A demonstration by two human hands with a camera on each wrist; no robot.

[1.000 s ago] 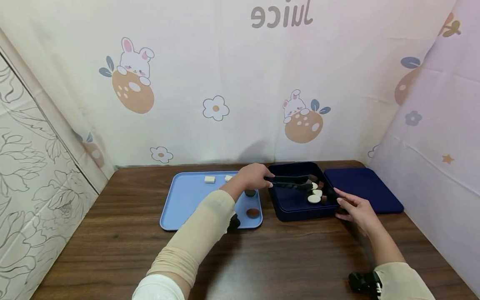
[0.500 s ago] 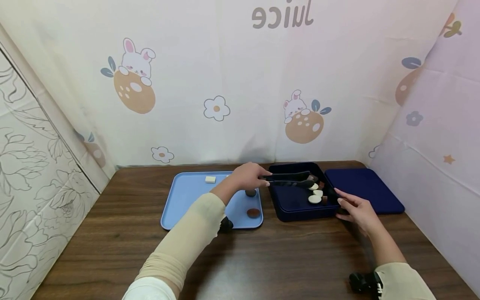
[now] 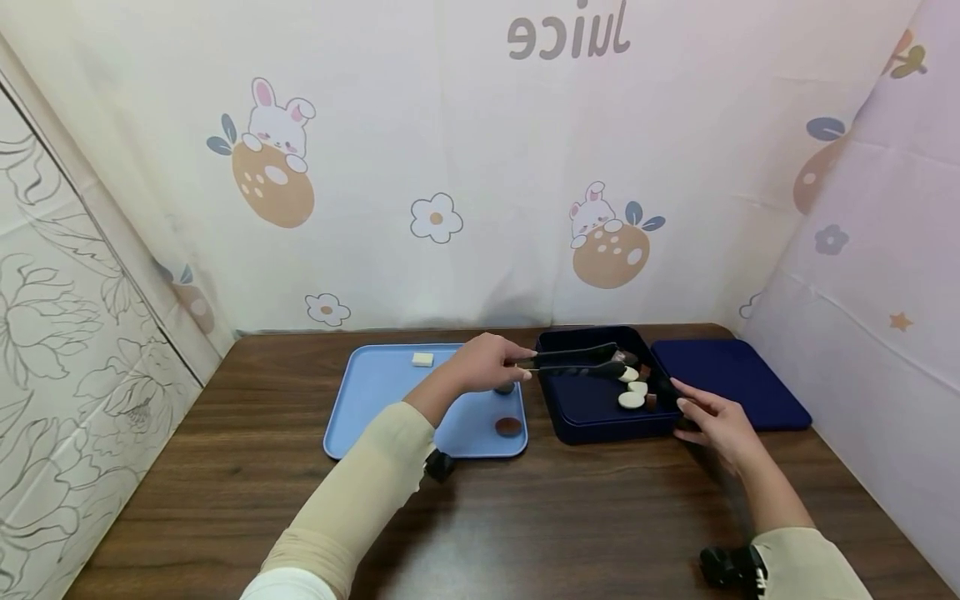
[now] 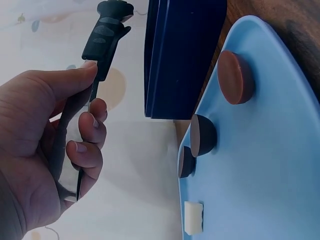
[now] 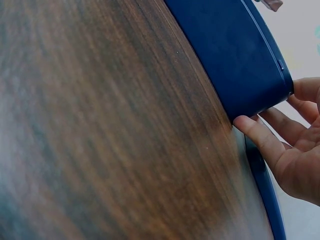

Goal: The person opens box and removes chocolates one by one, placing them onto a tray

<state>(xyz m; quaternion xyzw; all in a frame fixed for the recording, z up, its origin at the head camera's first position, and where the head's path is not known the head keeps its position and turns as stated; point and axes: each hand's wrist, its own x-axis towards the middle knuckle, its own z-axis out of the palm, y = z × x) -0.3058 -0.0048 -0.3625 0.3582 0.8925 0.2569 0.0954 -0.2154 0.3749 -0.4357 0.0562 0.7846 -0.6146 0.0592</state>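
"How far along is it on that brown wood-grain table [image 3: 600, 517]?"

"Partway, I'd judge. The light-blue rectangular tray [image 3: 375, 408] and deep navy rectangular box [image 3: 607, 431] both bear pieces; the flat navy panel [image 3: 738, 383] lies beside the box."

"And the hands?"

"The right hand [image 3: 711, 418] grips the box's corner; the left hand [image 3: 483, 364] holds long black tongs [image 4: 106, 37], tips inside the box. Whether they pinch a piece, I can't tell."

"What's boxed?"

"Round cream discs [image 3: 632, 400] and small brown blocks [image 3: 651, 402]. Not boxed: a red-brown disc [image 3: 507, 427], dark rounded pieces [image 4: 202, 136] and a white block [image 4: 193, 218], on the tray."
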